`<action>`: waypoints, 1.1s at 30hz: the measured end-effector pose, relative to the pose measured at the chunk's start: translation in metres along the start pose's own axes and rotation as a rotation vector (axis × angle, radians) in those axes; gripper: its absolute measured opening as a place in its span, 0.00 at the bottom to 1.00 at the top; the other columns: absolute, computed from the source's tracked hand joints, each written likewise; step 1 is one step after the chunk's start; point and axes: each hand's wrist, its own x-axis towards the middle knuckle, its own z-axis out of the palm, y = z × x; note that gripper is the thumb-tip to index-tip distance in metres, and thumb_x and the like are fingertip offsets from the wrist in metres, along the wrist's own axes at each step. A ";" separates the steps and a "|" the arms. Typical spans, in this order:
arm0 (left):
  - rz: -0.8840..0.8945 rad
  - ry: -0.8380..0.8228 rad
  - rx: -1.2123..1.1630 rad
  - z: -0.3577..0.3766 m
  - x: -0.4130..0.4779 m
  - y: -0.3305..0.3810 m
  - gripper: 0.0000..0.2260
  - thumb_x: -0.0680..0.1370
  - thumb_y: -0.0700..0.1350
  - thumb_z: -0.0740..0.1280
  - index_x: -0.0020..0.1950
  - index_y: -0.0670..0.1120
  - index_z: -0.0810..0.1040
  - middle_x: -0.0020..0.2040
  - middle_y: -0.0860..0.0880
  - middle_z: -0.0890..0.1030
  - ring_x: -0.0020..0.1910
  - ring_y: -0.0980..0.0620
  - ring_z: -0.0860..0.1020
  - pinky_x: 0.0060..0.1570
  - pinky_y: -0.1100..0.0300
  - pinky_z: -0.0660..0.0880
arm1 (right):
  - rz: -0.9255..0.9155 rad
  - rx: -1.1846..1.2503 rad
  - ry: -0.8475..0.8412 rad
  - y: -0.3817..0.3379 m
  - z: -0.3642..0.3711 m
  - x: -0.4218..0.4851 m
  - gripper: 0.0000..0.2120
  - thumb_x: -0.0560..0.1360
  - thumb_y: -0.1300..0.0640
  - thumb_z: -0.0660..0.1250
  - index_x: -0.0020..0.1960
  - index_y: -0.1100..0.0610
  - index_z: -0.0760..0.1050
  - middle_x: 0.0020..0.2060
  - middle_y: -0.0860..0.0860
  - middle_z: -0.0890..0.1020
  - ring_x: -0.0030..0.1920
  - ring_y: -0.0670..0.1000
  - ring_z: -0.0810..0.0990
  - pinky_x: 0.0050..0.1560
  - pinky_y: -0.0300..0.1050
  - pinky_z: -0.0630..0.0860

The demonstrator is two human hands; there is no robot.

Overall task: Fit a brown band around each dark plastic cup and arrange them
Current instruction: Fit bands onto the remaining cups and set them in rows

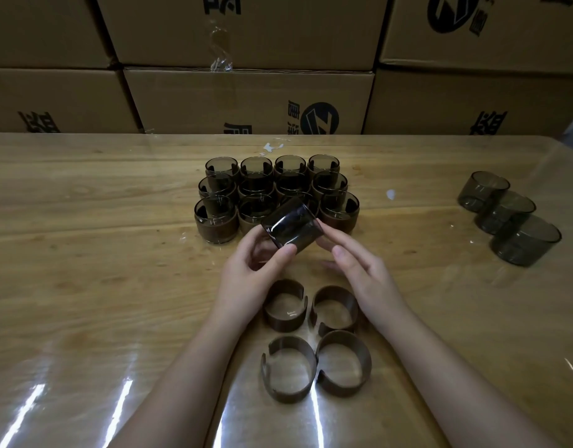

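Left hand (256,273) curls round the cup (291,228), right hand (359,270) touches its side with near-straight fingers; looks light, stiff, slick, so I'd grip the wall gently.

Bare tabletop (84,253) left of banded cups (272,192)
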 end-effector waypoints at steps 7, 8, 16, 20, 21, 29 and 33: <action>-0.023 0.097 0.016 0.001 0.003 -0.002 0.29 0.65 0.54 0.71 0.63 0.47 0.72 0.55 0.50 0.81 0.49 0.52 0.83 0.52 0.57 0.78 | -0.041 -0.059 -0.042 -0.002 0.002 -0.001 0.18 0.78 0.53 0.58 0.67 0.48 0.72 0.67 0.41 0.74 0.69 0.38 0.69 0.71 0.47 0.67; -0.027 0.092 0.028 0.002 0.004 -0.002 0.29 0.65 0.54 0.72 0.63 0.48 0.72 0.54 0.50 0.81 0.48 0.53 0.83 0.51 0.59 0.78 | -0.054 -0.063 -0.036 -0.002 0.002 -0.001 0.18 0.78 0.53 0.58 0.67 0.49 0.72 0.67 0.41 0.74 0.69 0.38 0.69 0.71 0.44 0.67; 0.012 0.007 0.140 0.004 0.002 -0.007 0.22 0.62 0.57 0.74 0.53 0.64 0.71 0.45 0.69 0.81 0.45 0.65 0.81 0.45 0.71 0.76 | -0.104 -0.140 -0.016 -0.001 0.002 -0.001 0.19 0.79 0.53 0.57 0.70 0.47 0.68 0.70 0.39 0.69 0.71 0.37 0.64 0.67 0.28 0.61; 0.032 -0.027 0.180 0.000 0.003 -0.010 0.27 0.61 0.58 0.75 0.57 0.69 0.69 0.50 0.63 0.82 0.51 0.64 0.81 0.52 0.71 0.75 | -0.130 -0.156 -0.006 0.001 0.002 -0.001 0.20 0.79 0.51 0.59 0.71 0.47 0.66 0.72 0.40 0.67 0.72 0.37 0.63 0.66 0.28 0.61; 0.040 -0.034 0.187 -0.001 0.003 -0.009 0.27 0.61 0.59 0.75 0.57 0.70 0.69 0.49 0.64 0.82 0.52 0.65 0.80 0.51 0.72 0.74 | -0.127 -0.161 -0.014 0.002 0.002 -0.001 0.21 0.79 0.49 0.59 0.72 0.46 0.65 0.72 0.40 0.67 0.72 0.37 0.63 0.66 0.28 0.62; 0.063 -0.155 0.137 -0.001 -0.001 0.000 0.26 0.63 0.59 0.76 0.57 0.75 0.72 0.55 0.68 0.80 0.57 0.65 0.77 0.52 0.72 0.73 | -0.022 -0.109 -0.044 0.004 0.003 0.002 0.32 0.75 0.38 0.56 0.76 0.46 0.59 0.73 0.37 0.65 0.72 0.34 0.61 0.67 0.28 0.61; 0.017 -0.148 0.026 -0.004 0.000 -0.002 0.30 0.67 0.49 0.77 0.67 0.53 0.72 0.61 0.54 0.80 0.65 0.56 0.75 0.65 0.54 0.72 | 0.008 -0.095 -0.074 0.005 0.003 0.002 0.34 0.74 0.38 0.56 0.76 0.53 0.60 0.73 0.44 0.67 0.73 0.39 0.62 0.73 0.37 0.59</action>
